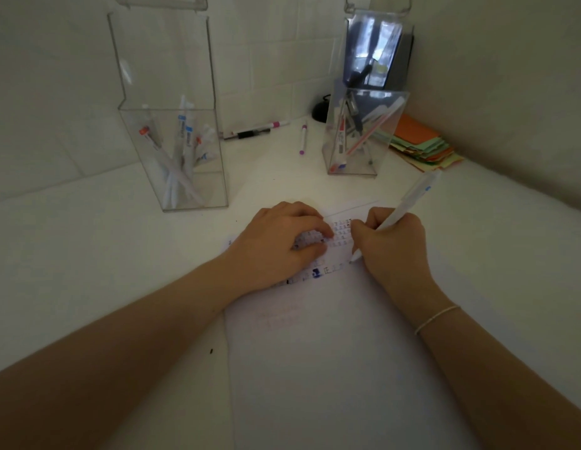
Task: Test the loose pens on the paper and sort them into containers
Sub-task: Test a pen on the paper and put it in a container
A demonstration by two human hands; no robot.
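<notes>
White paper [331, 352] lies on the pale counter [87, 254], its upper part covered with rows of small blue and dark test marks. The left hand [279, 245] rests on the sheet with fingers spread and pressing on the marked area, probably to keep it from sliding under the pen stroke. The right hand [391, 245], just beside it but not touching it, grips a white pen [409, 203] in a writing hold, tip down at the sheet's right margin and barrel slanting up and away, so that any new line falls near the earlier marks. Two clear containers stand beyond the paper, well apart: the left container [175, 157] holds several white pens with coloured caps; the right container [357, 138] holds a mixed handful, which suggests that the two receive different outcomes of the test, though which is which cannot be told. Three loose pens [256, 129] near the tiled wall between the containers appear still untested. Coloured paper sheets [419, 144] lie stacked in the corner.
</notes>
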